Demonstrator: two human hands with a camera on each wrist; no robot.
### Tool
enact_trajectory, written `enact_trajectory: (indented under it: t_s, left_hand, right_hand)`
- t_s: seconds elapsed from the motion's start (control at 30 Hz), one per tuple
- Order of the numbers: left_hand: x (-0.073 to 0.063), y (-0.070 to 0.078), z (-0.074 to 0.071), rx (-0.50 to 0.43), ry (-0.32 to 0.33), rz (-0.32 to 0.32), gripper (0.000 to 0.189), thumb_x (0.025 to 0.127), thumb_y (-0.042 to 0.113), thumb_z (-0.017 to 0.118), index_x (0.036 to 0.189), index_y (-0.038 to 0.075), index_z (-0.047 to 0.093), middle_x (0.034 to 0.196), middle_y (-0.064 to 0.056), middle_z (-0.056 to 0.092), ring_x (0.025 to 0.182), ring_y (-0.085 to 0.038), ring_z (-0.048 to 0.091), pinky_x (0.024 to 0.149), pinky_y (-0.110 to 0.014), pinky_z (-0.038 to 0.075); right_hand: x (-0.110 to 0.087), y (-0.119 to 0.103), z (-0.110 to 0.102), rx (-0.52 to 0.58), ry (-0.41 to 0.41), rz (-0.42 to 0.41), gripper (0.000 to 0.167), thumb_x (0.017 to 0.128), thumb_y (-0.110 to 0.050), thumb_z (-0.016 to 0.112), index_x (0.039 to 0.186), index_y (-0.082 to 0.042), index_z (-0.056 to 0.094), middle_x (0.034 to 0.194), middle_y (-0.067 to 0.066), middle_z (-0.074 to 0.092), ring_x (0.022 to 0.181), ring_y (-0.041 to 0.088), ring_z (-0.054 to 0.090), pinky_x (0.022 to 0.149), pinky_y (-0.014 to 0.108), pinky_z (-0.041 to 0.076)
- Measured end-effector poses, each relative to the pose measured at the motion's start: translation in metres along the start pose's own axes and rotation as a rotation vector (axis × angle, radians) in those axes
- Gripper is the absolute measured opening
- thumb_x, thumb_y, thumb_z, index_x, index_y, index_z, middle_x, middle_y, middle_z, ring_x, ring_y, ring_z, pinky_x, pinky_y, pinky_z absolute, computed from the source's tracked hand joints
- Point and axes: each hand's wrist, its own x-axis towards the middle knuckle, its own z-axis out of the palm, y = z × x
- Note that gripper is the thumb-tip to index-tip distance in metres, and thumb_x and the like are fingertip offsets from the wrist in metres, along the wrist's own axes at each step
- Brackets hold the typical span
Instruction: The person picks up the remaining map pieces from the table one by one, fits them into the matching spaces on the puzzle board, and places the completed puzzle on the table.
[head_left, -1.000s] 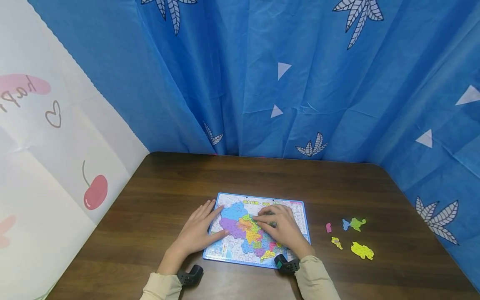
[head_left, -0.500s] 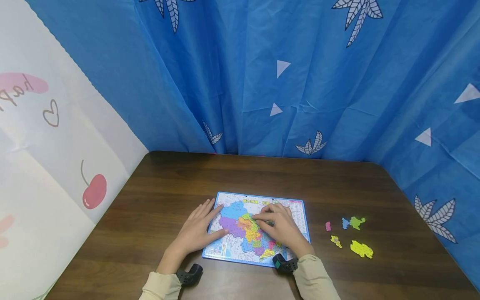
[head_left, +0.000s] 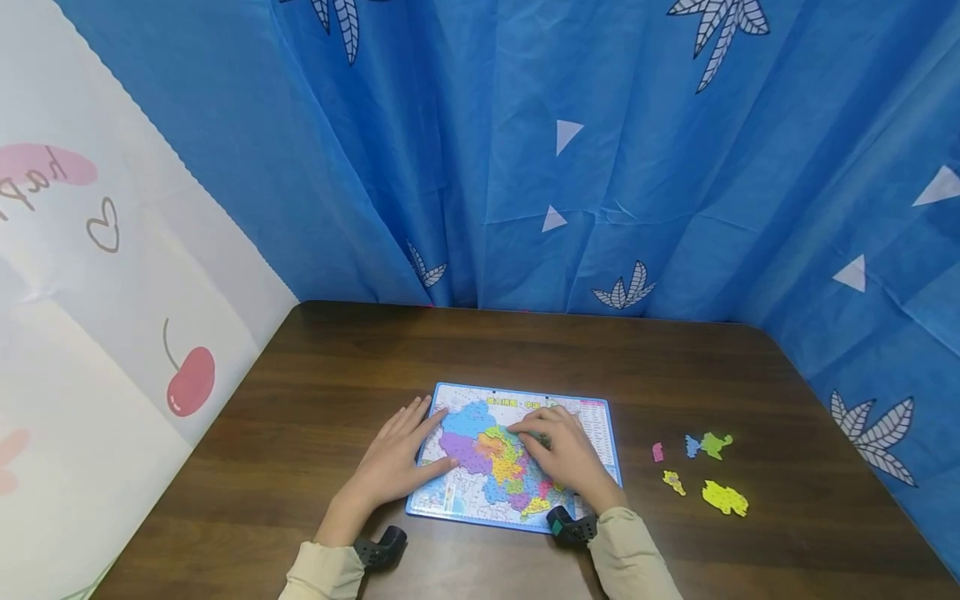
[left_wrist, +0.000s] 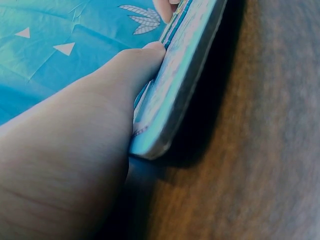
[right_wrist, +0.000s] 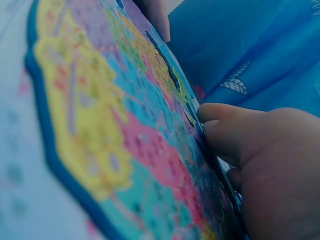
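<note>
A blue-edged map puzzle board (head_left: 480,515) lies on the table, its map partly covered by my hands. My left hand (head_left: 393,462) rests with spread, straight fingers on the board's left edge; its thumb (left_wrist: 150,55) lies along the edge in the left wrist view. Over the upper middle of the map, my right hand (head_left: 562,450) has thumb and index tips close together at a teal-green puzzle piece (head_left: 502,430), mostly hidden under the hand. In the right wrist view, the right fingertips (right_wrist: 207,120) touch the map surface beside a dark blue gap.
Several loose puzzle pieces lie right of the board: a pink piece (head_left: 657,452), a blue piece (head_left: 692,446) against a green piece (head_left: 716,445), a small yellow piece (head_left: 673,482) and a larger yellow piece (head_left: 725,497). A blue curtain (head_left: 487,167) hangs behind the table (head_left: 330,358).
The right thumb and index finger have shifted slightly and drawn closer together over the same part of the map. My left hand and the loose pieces have stayed put.
</note>
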Motion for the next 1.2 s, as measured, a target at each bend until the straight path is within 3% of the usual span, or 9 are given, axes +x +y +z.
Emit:
enact_trajectory:
  t_s: [0.23, 0.67, 0.97, 1.2]
  left_hand:
    - [0.0, 0.0, 0.001, -0.008, 0.035, 0.012, 0.085, 0.089, 0.068, 0.064, 0.158, 0.023, 0.044, 0.17, -0.012, 0.027, 0.159, -0.033, 0.02, 0.126, -0.059, 0.02]
    - [0.001, 0.0, 0.0, -0.011, -0.009, -0.009, 0.086, 0.09, 0.069, 0.062, 0.16, 0.025, 0.039, 0.172, -0.009, 0.022, 0.16, -0.03, 0.014, 0.128, -0.058, 0.016]
    - [0.0, -0.001, 0.001, -0.013, 0.01, 0.0, 0.087, 0.089, 0.07, 0.062, 0.16, 0.025, 0.041, 0.171, -0.01, 0.024, 0.16, -0.031, 0.016, 0.127, -0.058, 0.018]
    - [0.0, -0.001, 0.001, -0.016, 0.014, 0.002, 0.086, 0.089, 0.07, 0.062, 0.16, 0.025, 0.041, 0.171, -0.009, 0.024, 0.16, -0.031, 0.016, 0.127, -0.058, 0.017]
  right_hand:
    - [0.0, 0.0, -0.002, 0.022, -0.02, 0.014, 0.018, 0.095, -0.022, 0.077, 0.11, -0.03, 0.082, 0.107, -0.011, 0.07, 0.104, 0.012, 0.054, 0.09, 0.039, 0.046]
    - [-0.001, 0.0, -0.002, 0.003, -0.014, 0.004, 0.019, 0.094, -0.023, 0.078, 0.111, -0.029, 0.082, 0.104, -0.013, 0.067, 0.1, 0.01, 0.051, 0.085, 0.035, 0.048]
    - [-0.006, 0.006, -0.001, -0.022, 0.03, -0.004, 0.021, 0.092, -0.03, 0.08, 0.113, -0.026, 0.08, 0.115, -0.01, 0.069, 0.112, 0.012, 0.058, 0.095, 0.04, 0.056]
    - [-0.009, 0.01, -0.002, -0.047, 0.077, -0.029, 0.024, 0.091, -0.036, 0.081, 0.112, -0.024, 0.081, 0.12, -0.008, 0.068, 0.12, 0.017, 0.056, 0.103, 0.042, 0.054]
